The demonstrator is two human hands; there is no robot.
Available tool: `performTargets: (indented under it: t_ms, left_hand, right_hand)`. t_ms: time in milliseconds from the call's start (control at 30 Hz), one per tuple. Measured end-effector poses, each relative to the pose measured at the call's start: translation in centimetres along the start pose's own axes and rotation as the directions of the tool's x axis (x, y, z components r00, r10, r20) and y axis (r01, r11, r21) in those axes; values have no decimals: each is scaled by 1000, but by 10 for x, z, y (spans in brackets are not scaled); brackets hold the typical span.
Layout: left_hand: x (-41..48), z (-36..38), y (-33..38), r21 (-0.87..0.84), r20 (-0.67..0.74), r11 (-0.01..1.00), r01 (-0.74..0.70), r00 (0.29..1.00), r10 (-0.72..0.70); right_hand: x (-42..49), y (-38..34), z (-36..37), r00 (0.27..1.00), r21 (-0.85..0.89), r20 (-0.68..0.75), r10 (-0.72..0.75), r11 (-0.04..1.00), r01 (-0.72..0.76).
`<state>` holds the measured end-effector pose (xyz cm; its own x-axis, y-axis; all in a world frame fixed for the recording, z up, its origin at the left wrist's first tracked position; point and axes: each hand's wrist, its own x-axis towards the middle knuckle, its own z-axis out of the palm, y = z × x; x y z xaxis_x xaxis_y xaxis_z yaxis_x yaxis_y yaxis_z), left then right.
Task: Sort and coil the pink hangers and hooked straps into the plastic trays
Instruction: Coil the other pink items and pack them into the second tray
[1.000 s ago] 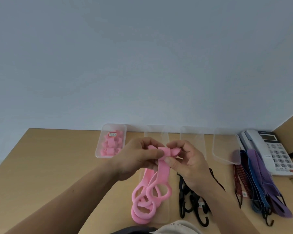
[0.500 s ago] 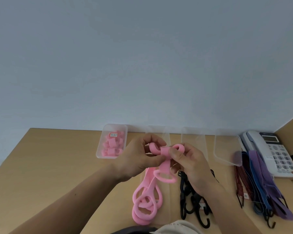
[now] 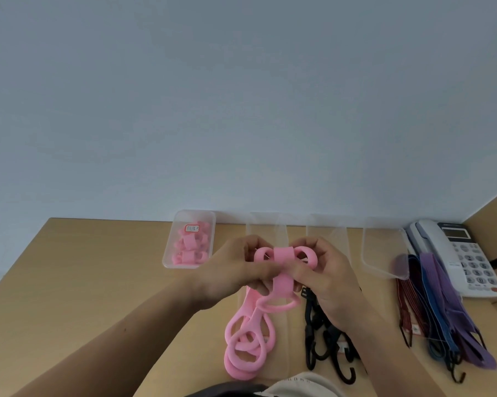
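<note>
Both hands hold one pink hanger [image 3: 283, 270] above the desk, folded so a loop sticks out on each side and another loop hangs below. My left hand [image 3: 236, 273] pinches its left part and my right hand [image 3: 327, 279] pinches its right part. A pile of loose pink hangers [image 3: 247, 342] lies on the desk under the hands. Coiled pink hangers fill the clear tray [image 3: 188, 239] at the back left. Black hooked straps [image 3: 324, 342] lie to the right of the pink pile, partly hidden by my right forearm.
Three clear trays stand along the wall: one [image 3: 266, 224] behind the hands, one [image 3: 327, 227] beside it, one [image 3: 383, 250] further right. Red, blue and purple hooked straps [image 3: 439, 310] lie at the right. A white desk phone [image 3: 456, 253] sits in the corner.
The hanging tail of the pink hanger has been drawn up and folded; it now forms side loops between my hands, with only a short loop left below.
</note>
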<state>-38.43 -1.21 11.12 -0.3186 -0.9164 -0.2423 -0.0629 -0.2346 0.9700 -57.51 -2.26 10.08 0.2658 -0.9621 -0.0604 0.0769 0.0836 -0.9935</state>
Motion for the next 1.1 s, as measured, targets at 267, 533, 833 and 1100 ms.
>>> performTargets:
  t_ms: [267,533,833,1100]
  left_hand:
    - [-1,3,-4,-87,-38,996,-36,999,33]
    - [-1,6,-6,34,-121,983,-180,976,183]
    - [1,3,-8,108,-123,989,-99,986,112]
    - [1,1,0,12,-8,999,47,999,-47]
  right_hand:
    - [-4,1,1,998,-35,54,-16,999,18]
    - [1,0,4,995,-22,-8,95,995,-95]
    - [0,-1,2,997,-49,-9,76,996,-77]
    - [2,2,1,997,-89,-40,62,994,-65]
